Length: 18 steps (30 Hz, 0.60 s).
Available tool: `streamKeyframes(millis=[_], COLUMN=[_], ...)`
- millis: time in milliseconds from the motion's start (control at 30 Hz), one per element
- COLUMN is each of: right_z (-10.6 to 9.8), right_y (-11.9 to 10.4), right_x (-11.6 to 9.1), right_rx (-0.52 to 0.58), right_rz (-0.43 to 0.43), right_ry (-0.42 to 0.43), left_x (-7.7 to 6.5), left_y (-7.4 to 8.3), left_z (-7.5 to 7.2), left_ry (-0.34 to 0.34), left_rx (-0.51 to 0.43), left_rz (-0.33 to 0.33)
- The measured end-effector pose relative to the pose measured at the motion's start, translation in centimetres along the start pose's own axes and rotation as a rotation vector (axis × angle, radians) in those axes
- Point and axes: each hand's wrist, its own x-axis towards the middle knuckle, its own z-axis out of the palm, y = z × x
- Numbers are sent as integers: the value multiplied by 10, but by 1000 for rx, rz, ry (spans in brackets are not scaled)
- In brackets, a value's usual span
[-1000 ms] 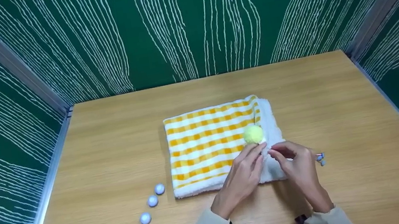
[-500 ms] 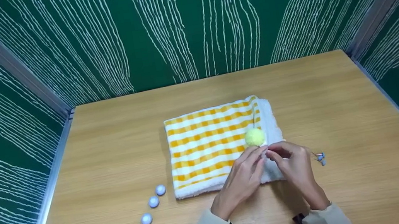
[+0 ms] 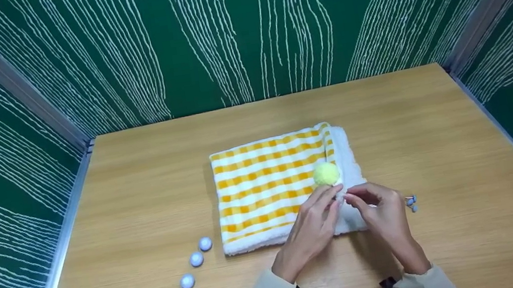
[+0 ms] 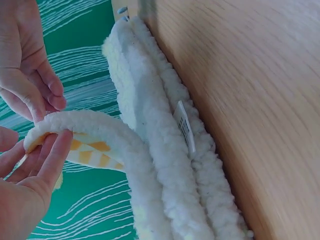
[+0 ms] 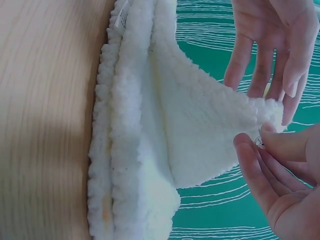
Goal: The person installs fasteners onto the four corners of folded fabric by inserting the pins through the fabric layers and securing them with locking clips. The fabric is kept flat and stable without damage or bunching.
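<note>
A folded yellow-and-white checked blanket (image 3: 267, 182) with fleecy white lining lies on the table. My left hand (image 3: 313, 224) holds its near corner, which lifts off the stack in both wrist views; the fingers (image 4: 57, 160) lie along the checked side. Just beyond those fingertips sits a pale yellow pom-pom (image 3: 326, 174). At the fleecy edge my right hand (image 3: 383, 209) pinches, between thumb and index finger, a tiny metal piece with a coiled end, seemingly a safety pin (image 5: 259, 141). Whether its point is in the fleece is hidden.
Several pale blue balls (image 3: 187, 281) stand in a slanting row on the wooden table (image 3: 142, 190), left of the blanket. Small blue-headed pieces (image 3: 411, 201) lie right of my right hand. A white label (image 4: 185, 127) sticks out of the blanket's edge. Green line-patterned walls (image 3: 250, 29) surround the table.
My right fingertips moved in against the left ones half a second ago and have now drawn slightly back to the right. The pom-pom dipped a little and rose again.
</note>
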Motion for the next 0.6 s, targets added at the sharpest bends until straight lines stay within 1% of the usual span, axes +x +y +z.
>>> streamKeyframes(millis=[133,233,433,600], right_z=[-1,-1,3,5], right_y=[0,0,1,-2], right_x=[-2,-2,0,1], right_rx=[2,8,16,28], right_rz=[-76,-117,-110,-101], right_ry=[37,56,50,49], left_x=[0,1,2,1], left_y=[1,2,3,3], left_z=[-1,-2,-2,-1], left_ry=[6,4,-8,-7], left_rx=[27,53,125,125], left_rz=[26,43,81,80])
